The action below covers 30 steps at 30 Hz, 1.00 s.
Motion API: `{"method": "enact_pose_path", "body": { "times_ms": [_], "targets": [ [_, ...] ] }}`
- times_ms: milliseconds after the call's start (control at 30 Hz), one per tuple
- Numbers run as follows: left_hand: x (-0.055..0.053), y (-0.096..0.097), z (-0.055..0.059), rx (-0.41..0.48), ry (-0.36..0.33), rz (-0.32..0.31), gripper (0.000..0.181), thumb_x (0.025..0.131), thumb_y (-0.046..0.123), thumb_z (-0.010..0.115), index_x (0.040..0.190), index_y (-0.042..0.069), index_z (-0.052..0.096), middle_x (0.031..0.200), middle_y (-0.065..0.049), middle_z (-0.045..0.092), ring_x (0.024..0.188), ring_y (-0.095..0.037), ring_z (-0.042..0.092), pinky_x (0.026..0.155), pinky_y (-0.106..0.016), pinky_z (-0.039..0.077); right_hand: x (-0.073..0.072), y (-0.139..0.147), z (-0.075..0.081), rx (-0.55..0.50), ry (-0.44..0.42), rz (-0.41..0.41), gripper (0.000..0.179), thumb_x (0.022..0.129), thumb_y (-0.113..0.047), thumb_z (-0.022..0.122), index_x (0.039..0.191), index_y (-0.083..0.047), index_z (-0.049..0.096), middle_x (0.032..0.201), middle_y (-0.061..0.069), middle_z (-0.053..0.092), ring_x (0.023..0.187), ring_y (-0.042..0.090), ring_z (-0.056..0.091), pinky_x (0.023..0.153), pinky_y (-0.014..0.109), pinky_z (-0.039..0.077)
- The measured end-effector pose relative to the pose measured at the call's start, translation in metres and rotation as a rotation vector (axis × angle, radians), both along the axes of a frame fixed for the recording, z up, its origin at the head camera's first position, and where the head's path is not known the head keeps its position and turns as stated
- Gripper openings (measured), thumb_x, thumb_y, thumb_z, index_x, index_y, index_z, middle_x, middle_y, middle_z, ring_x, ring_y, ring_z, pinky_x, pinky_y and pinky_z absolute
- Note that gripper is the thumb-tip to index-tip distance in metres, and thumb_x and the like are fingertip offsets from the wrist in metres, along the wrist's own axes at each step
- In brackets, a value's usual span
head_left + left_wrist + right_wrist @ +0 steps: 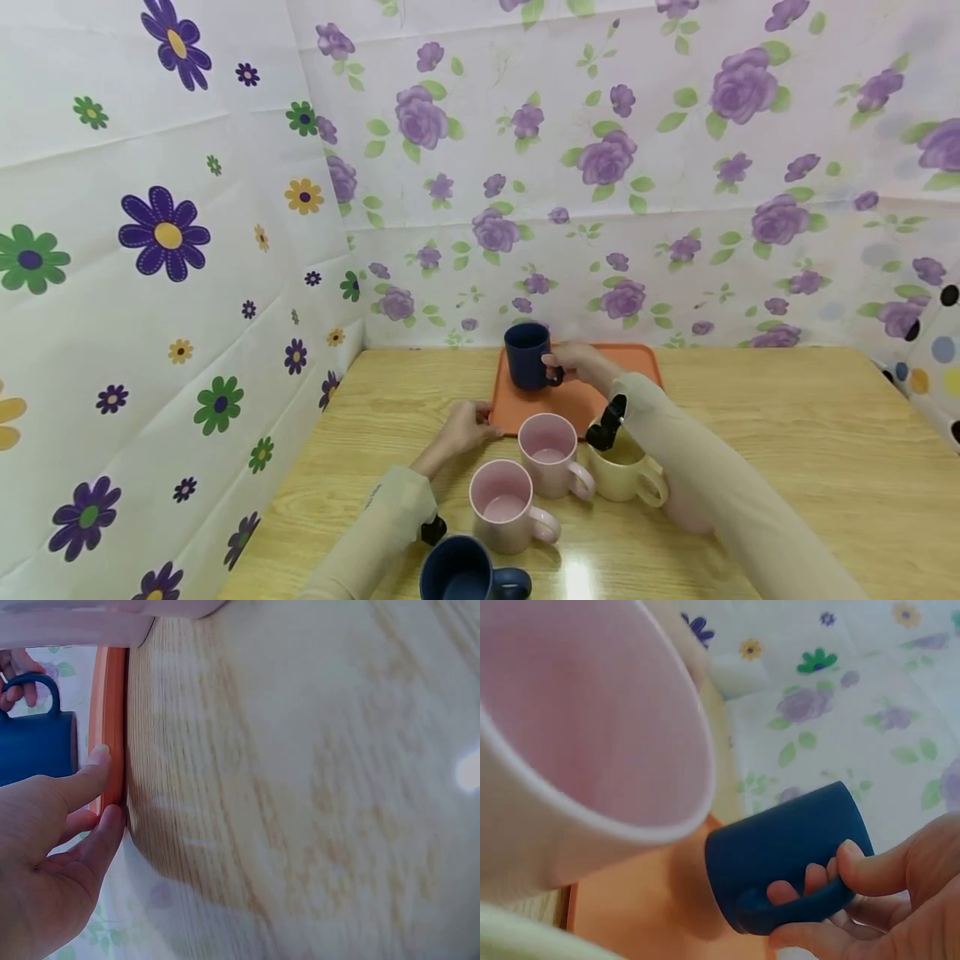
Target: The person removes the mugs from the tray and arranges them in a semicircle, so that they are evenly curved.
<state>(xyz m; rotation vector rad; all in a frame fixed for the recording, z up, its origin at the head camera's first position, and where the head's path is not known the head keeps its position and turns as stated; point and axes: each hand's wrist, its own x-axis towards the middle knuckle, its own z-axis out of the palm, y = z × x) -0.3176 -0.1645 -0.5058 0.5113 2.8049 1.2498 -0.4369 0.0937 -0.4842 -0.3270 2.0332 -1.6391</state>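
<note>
My right hand (587, 367) grips the handle of a dark blue mug (527, 360), upright over the left back part of an orange tray (558, 412). In the left wrist view a narrow gap shows between the mug's base and the tray rim (109, 727). At the tray's front left corner, my left hand (461, 427) pinches the edge between thumb and fingers. Two pink mugs (501, 508) and a cream mug (618, 471) stand in front of the tray. Nearest me is a second dark blue mug (457, 575), beside my left sleeve.
Under my right forearm, another pink mug (690, 512) is mostly hidden. The wooden table (810, 433) extends to both sides. Flowered sheets (480, 167) hang behind the table and along its left side.
</note>
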Motion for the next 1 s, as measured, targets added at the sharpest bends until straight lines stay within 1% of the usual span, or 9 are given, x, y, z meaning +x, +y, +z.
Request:
{"method": "enact_pose_path", "body": {
  "times_ms": [133,167,200,300,367,500,667,767,1000],
  "targets": [
    [-0.001,-0.001,0.0,0.001,-0.009,0.01,0.05,0.078,0.003,0.078,0.121,-0.014,0.059,0.093,-0.023,0.071,0.076,-0.02,0.067,0.058,-0.018,0.051,0.055,-0.013,0.061,0.064,0.022,-0.181,0.024,0.096,-0.02,0.06,0.092,0.004,0.059,0.073,0.008,0.06,0.074,0.021,0.059,0.074,0.035,0.053],
    [-0.001,-0.001,0.0,-0.001,-0.008,0.013,0.05,0.078,0.003,0.078,0.121,-0.014,0.059,0.093,-0.023,0.071,0.076,-0.02,0.067,0.057,-0.018,0.051,0.07,-0.016,0.077,0.115,0.028,-0.235,0.021,0.098,-0.017,0.056,0.098,0.004,0.06,0.077,0.007,0.06,0.079,0.021,0.06,0.08,0.037,0.053],
    [-0.001,-0.001,0.0,-0.002,-0.01,0.017,0.049,0.078,0.003,0.078,0.121,-0.013,0.06,0.094,-0.022,0.072,0.077,-0.02,0.067,0.058,-0.018,0.051,0.077,-0.017,0.086,0.131,0.022,-0.276,0.02,0.098,-0.016,0.057,0.1,0.003,0.061,0.078,0.007,0.062,0.082,0.022,0.062,0.081,0.036,0.053],
    [-0.001,0.0,0.001,-0.011,-0.009,0.015,0.048,0.079,0.005,0.078,0.121,-0.011,0.061,0.096,-0.022,0.072,0.077,-0.02,0.067,0.058,-0.018,0.05,0.094,-0.014,0.104,0.143,0.052,-0.299,0.024,0.098,-0.015,0.056,0.107,0.006,0.061,0.082,0.007,0.063,0.09,0.023,0.064,0.086,0.035,0.054],
    [-0.001,0.0,0.001,-0.015,-0.004,0.009,0.048,0.079,0.005,0.078,0.121,-0.011,0.061,0.097,-0.022,0.071,0.078,-0.02,0.067,0.059,-0.018,0.051,0.103,-0.008,0.109,0.132,0.072,-0.288,0.027,0.098,-0.015,0.056,0.112,0.007,0.061,0.083,0.007,0.064,0.092,0.024,0.064,0.09,0.037,0.053],
    [0.0,0.0,0.0,-0.002,0.003,-0.009,0.049,0.079,0.004,0.078,0.12,-0.013,0.06,0.098,-0.024,0.071,0.078,-0.021,0.068,0.06,-0.019,0.052,0.119,0.004,0.111,0.135,0.113,-0.259,0.027,0.099,-0.016,0.055,0.109,0.007,0.063,0.082,0.005,0.065,0.09,0.022,0.062,0.094,0.04,0.052],
    [-0.001,0.0,-0.003,0.011,0.009,-0.006,0.049,0.078,0.004,0.079,0.12,-0.013,0.06,0.096,-0.024,0.071,0.077,-0.021,0.068,0.06,-0.018,0.052,0.138,0.018,0.112,0.157,0.163,-0.24,0.029,0.099,-0.018,0.054,0.114,0.005,0.064,0.09,0.007,0.068,0.1,0.026,0.063,0.099,0.045,0.049],
    [-0.003,0.0,-0.004,0.005,0.021,0.003,0.047,0.078,0.006,0.079,0.118,-0.011,0.062,0.093,-0.022,0.072,0.076,-0.021,0.067,0.059,-0.016,0.05,0.149,0.025,0.115,0.152,0.189,-0.239,0.031,0.099,-0.017,0.055,0.119,0.006,0.062,0.096,0.011,0.069,0.102,0.028,0.063,0.099,0.046,0.049],
    [-0.002,0.0,-0.002,0.005,0.017,0.008,0.042,0.078,0.005,0.079,0.116,-0.008,0.065,0.09,-0.02,0.072,0.077,-0.021,0.066,0.058,-0.016,0.048,0.176,0.046,0.12,0.128,0.231,-0.218,0.033,0.099,-0.019,0.054,0.121,0.006,0.061,0.108,0.018,0.069,0.098,0.021,0.068,0.094,0.041,0.054]
  ]
}}
